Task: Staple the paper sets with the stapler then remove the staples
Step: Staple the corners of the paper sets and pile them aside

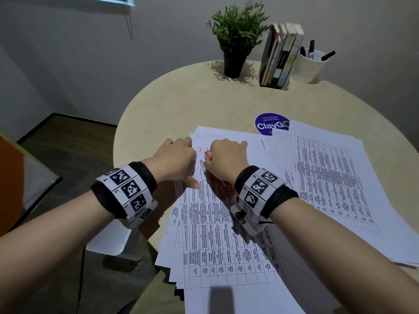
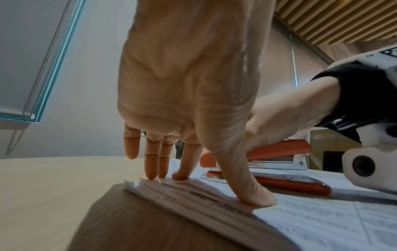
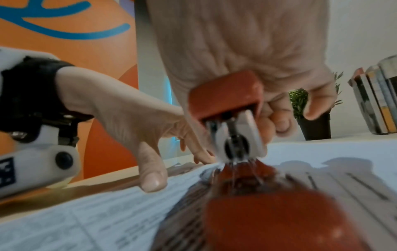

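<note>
Stapler: red stapler (image 2: 277,151), one, under the right hand (image 1: 226,158), lying on the near paper set (image 1: 222,236).
Right hand: fingers curled over the stapler's top arm, clamped on it; the arm is raised off the base, mouth apart.
Long axis: runs from the right wrist forward toward the set's far left corner; nose points away from the person.
Left hand: left hand (image 1: 175,158) just left of the stapler's nose, fingers straight, tips and thumb pressing the sheet edges flat, holding nothing.
Key relation: corner lies at the left fingertips (image 2: 181,175), just ahead-left of the nose; right hand is nearer the tool.
Paper count: two spreads visible; second pile (image 1: 335,177) to the right of the right hand.
Judgement: stapling this corner looks imminent.
</note>
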`<state>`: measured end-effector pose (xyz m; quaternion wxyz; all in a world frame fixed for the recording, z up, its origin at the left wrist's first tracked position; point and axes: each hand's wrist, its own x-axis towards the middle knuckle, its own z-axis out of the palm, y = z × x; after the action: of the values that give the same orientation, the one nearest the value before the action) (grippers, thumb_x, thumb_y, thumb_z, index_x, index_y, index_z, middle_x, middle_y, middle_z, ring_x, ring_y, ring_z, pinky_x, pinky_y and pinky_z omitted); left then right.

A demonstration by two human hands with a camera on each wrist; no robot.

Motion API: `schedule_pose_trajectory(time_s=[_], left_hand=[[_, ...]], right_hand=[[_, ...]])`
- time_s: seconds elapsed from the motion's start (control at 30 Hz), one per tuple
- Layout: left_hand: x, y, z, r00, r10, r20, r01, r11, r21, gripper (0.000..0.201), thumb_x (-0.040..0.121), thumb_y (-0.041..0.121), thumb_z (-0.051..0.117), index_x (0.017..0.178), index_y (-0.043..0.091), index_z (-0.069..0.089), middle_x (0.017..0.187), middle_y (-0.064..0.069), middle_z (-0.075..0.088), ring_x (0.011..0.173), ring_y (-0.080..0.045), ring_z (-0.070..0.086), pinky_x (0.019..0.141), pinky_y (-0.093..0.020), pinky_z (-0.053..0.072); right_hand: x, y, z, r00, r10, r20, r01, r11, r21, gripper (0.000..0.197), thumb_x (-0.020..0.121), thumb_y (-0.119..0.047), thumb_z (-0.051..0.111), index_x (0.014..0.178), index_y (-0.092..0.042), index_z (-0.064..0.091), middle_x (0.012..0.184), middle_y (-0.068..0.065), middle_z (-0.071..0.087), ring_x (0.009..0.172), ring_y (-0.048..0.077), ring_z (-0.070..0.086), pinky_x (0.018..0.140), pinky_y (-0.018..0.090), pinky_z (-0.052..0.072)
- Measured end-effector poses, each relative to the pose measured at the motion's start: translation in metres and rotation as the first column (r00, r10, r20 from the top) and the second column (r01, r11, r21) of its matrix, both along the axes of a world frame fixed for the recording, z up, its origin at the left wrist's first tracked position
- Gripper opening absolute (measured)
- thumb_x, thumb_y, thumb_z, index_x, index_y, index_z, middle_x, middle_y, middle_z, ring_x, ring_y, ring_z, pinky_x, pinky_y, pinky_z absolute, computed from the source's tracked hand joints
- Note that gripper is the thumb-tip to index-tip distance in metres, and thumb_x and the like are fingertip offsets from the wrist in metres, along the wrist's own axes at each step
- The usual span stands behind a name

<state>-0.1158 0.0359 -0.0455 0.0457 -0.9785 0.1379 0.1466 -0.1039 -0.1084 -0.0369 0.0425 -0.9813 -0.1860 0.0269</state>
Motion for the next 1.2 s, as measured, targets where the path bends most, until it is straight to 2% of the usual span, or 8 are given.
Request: schedule_pose_trajectory(time_s=[0.13, 0.23, 0.33, 0.5, 0.7, 0.87, 1.07, 1.2], left_hand=[[0.0, 0.0, -0.001, 1.0, 0.008, -0.005, -0.008, 1.0, 0.009, 0.065, 0.058, 0.079, 0.063, 0.091, 0.024, 0.062, 0.103, 0.002, 0.034, 0.108, -0.02, 0.042, 0.08, -0.033, 0.023], [0.0, 0.0, -0.001, 1.0, 0.015, -0.02, -0.015, 1.0, 0.012, 0.064, 0.058, 0.079, 0.063, 0.091, 0.025, 0.062, 0.101, 0.003, 0.03, 0.108, -0.02, 0.042, 0.08, -0.034, 0.023], [0.0, -0.001, -0.001, 1.0, 0.017, -0.024, -0.017, 1.0, 0.016, 0.061, 0.057, 0.08, 0.063, 0.087, 0.027, 0.061, 0.101, 0.003, 0.03, 0.107, -0.019, 0.042, 0.081, -0.034, 0.024], [0.0, -0.001, 0.001, 1.0, 0.009, -0.03, -0.008, 1.0, 0.028, 0.061, 0.057, 0.081, 0.062, 0.084, 0.027, 0.063, 0.099, 0.003, 0.031, 0.107, -0.02, 0.042, 0.081, -0.035, 0.024], [0.002, -0.002, 0.003, 0.999, -0.004, -0.034, 0.005, 0.999, 0.036, 0.062, 0.057, 0.08, 0.063, 0.088, 0.027, 0.068, 0.097, 0.003, 0.033, 0.107, -0.02, 0.044, 0.085, -0.035, 0.027], [0.003, -0.002, 0.002, 1.0, 0.005, -0.03, -0.005, 1.0, 0.001, 0.055, 0.056, 0.079, 0.064, 0.077, 0.028, 0.062, 0.088, 0.007, 0.033, 0.107, -0.02, 0.044, 0.081, -0.035, 0.026], [0.013, 0.004, 0.0, 0.978, 0.206, -0.038, -0.209, 0.936, -0.282, 0.081, 0.054, 0.059, 0.082, 0.119, 0.016, 0.057, 0.109, -0.002, 0.053, 0.103, -0.022, 0.05, 0.082, -0.034, 0.041], [0.022, 0.0, 0.005, 0.958, 0.259, -0.125, -0.286, 0.907, -0.308, 0.074, 0.058, 0.046, 0.087, 0.117, 0.012, 0.057, 0.108, -0.002, 0.057, 0.104, -0.022, 0.049, 0.086, -0.034, 0.046]], right_hand=[[0.003, 0.001, 0.003, 0.99, 0.124, 0.072, -0.114, 0.985, -0.129, 0.034, 0.095, -0.038, 0.051, 0.071, -0.019, 0.037, 0.092, 0.005, 0.062, 0.091, 0.03, 0.062, 0.097, 0.045, 0.029], [0.006, 0.001, 0.0, 1.0, 0.028, 0.007, -0.028, 1.0, 0.008, 0.025, 0.094, -0.035, 0.053, 0.081, -0.017, 0.043, 0.092, 0.005, 0.057, 0.096, 0.032, 0.06, 0.093, 0.042, 0.031], [0.005, 0.002, -0.006, 0.997, -0.065, -0.04, 0.069, 0.993, 0.099, 0.031, 0.093, -0.03, 0.055, 0.071, -0.017, 0.038, 0.085, 0.002, 0.048, 0.095, 0.031, 0.058, 0.084, 0.039, 0.029], [0.009, 0.01, -0.006, 0.999, -0.014, 0.034, 0.012, 0.998, 0.064, 0.015, 0.095, -0.031, 0.052, 0.089, -0.017, 0.05, 0.101, 0.006, 0.063, 0.096, 0.031, 0.06, 0.092, 0.042, 0.032], [0.024, 0.013, -0.011, 0.987, -0.134, -0.085, 0.147, 0.973, 0.176, 0.038, 0.09, -0.027, 0.059, 0.066, -0.02, 0.031, 0.083, 0.001, 0.046, 0.083, 0.028, 0.044, 0.08, 0.038, 0.03], [0.032, 0.018, -0.01, 0.975, -0.186, -0.123, 0.21, 0.951, 0.227, 0.035, 0.09, -0.026, 0.058, 0.066, -0.019, 0.033, 0.073, -0.001, 0.042, 0.082, 0.029, 0.044, 0.078, 0.037, 0.028], [0.035, 0.007, -0.003, 0.949, -0.231, -0.214, 0.289, 0.91, 0.299, 0.033, 0.086, -0.03, 0.059, 0.067, -0.02, 0.034, 0.072, -0.002, 0.044, 0.083, 0.03, 0.048, 0.085, 0.041, 0.036], [0.035, -0.01, -0.001, 0.934, -0.265, -0.238, 0.339, 0.865, 0.369, 0.03, 0.08, -0.035, 0.062, 0.067, -0.018, 0.042, 0.071, 0.0, 0.051, 0.081, 0.032, 0.055, 0.083, 0.041, 0.043]])
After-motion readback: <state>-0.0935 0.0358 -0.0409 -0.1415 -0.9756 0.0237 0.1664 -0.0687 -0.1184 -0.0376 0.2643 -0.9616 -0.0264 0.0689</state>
